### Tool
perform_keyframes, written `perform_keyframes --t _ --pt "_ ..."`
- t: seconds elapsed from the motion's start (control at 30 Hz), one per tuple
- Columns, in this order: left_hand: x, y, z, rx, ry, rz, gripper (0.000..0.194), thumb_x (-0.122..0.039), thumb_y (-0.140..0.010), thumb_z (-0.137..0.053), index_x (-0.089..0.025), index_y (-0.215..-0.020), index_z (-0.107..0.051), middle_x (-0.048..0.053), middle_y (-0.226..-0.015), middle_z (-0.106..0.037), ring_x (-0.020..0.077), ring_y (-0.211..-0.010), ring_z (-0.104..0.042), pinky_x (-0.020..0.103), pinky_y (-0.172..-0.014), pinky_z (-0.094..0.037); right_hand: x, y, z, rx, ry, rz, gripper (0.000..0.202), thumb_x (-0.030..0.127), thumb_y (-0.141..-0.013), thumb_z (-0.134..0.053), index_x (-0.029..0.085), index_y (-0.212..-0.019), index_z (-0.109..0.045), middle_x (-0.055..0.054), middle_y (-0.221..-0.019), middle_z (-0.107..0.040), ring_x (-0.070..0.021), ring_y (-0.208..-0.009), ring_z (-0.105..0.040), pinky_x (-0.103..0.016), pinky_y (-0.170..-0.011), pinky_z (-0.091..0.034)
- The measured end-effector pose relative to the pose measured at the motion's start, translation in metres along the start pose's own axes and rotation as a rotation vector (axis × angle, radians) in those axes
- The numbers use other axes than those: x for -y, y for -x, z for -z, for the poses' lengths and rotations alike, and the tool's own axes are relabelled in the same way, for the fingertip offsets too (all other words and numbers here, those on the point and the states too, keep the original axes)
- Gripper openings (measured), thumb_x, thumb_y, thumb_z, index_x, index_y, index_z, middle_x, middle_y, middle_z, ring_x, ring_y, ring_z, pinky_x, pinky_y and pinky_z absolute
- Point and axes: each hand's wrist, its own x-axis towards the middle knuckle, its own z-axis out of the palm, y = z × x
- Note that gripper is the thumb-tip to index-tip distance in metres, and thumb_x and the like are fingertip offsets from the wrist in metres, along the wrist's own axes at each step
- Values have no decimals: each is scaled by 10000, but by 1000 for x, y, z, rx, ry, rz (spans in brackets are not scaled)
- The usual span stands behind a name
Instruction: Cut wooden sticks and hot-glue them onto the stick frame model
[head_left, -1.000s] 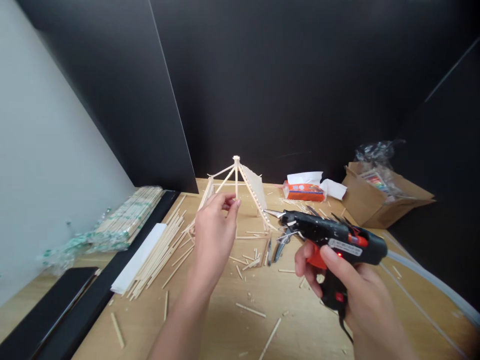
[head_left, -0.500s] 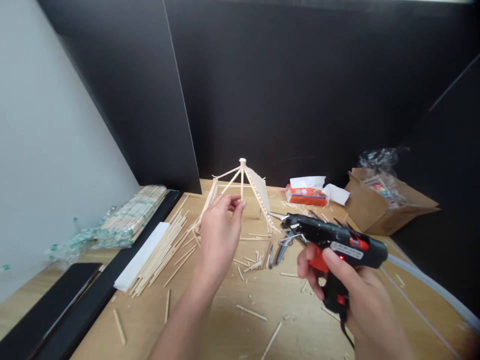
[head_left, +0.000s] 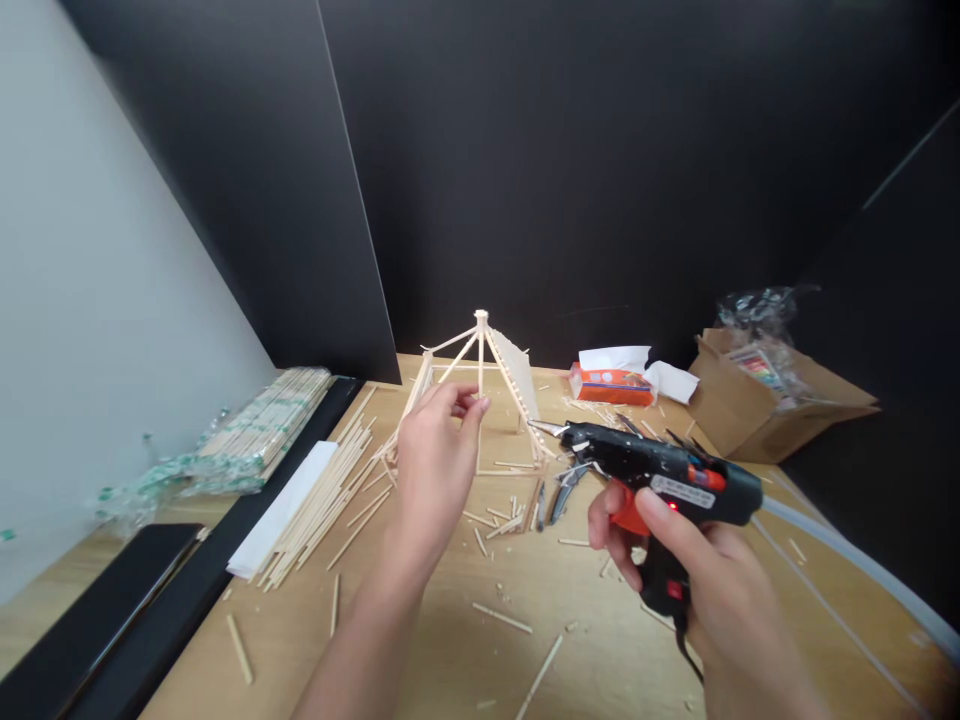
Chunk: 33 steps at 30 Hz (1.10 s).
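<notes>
A small roof-shaped frame of thin wooden sticks [head_left: 454, 340] stands on the table, its legs meeting at a short post on top. Its right face carries a panel of sticks laid side by side [head_left: 519, 372]. My left hand [head_left: 435, 445] is in front of the frame, thumb and fingertips pinched on a wooden stick [head_left: 481, 362] that runs down from the peak. In my right hand [head_left: 697, 560] is a black hot glue gun [head_left: 645, 465] with a lit red light, my fingers around its handle at the orange trigger. The gun's nozzle points left, near the frame's lower right edge.
Loose sticks [head_left: 322, 510] lie beside a white paper strip [head_left: 283, 508] at left, near bagged sticks [head_left: 262, 425] and a dark phone [head_left: 112, 600]. Behind the gun are grey pliers [head_left: 568, 492], an orange tissue pack [head_left: 613, 384] and a cardboard box [head_left: 757, 410]. Stick offcuts litter the table.
The view has shifted slightly. The glue gun in my right hand has moved a little to the left. My left hand keeps its pinch on the stick.
</notes>
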Motion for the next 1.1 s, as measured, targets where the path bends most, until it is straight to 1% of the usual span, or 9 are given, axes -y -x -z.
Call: perform_keyframes --t 0.2,0.4,0.63,0.77,1.1 --pt "0 0 -1 -4 -17 -12 135 -269 -840 -578 -214 -934 -657 13 -849 -668 149 -733 -615 297 -672 -486 0 0 0 3 14 -5 265 427 -833 -588 175 -773 -645 -60 -680 -660 -116 -513 -515 -201 -413 -413" --pt "0 0 -1 -2 21 -9 161 -276 -841 -570 -210 -954 -662 29 -860 -667 153 -745 -612 284 -646 -505 4 2 -4 -34 14 -27 283 442 -812 -606 164 -763 -635 -55 -667 -647 -115 -496 -493 -214 -414 -399" --pt "0 1 -1 -3 36 -9 157 -280 -836 -574 -207 -942 -664 37 -855 -670 157 -745 -615 280 -634 -510 7 1 -8 -43 38 -56 294 455 -802 -602 168 -747 -635 -57 -665 -635 -134 -521 -483 -233 -422 -384" --pt "-1 1 -1 -4 9 -19 146 -267 -840 -573 -208 -938 -662 31 -848 -674 152 -724 -619 287 -652 -503 6 1 -7 -44 33 -60 298 458 -797 -610 164 -756 -634 -57 -664 -632 -130 -517 -483 -229 -423 -381" --pt "2 1 -1 7 31 3 173 -283 -851 -568 -215 -981 -660 29 -879 -665 151 -773 -611 280 -664 -522 7 2 -7 -58 55 -66 305 474 -793 -607 171 -760 -627 -55 -670 -639 -130 -508 -472 -239 -427 -371"
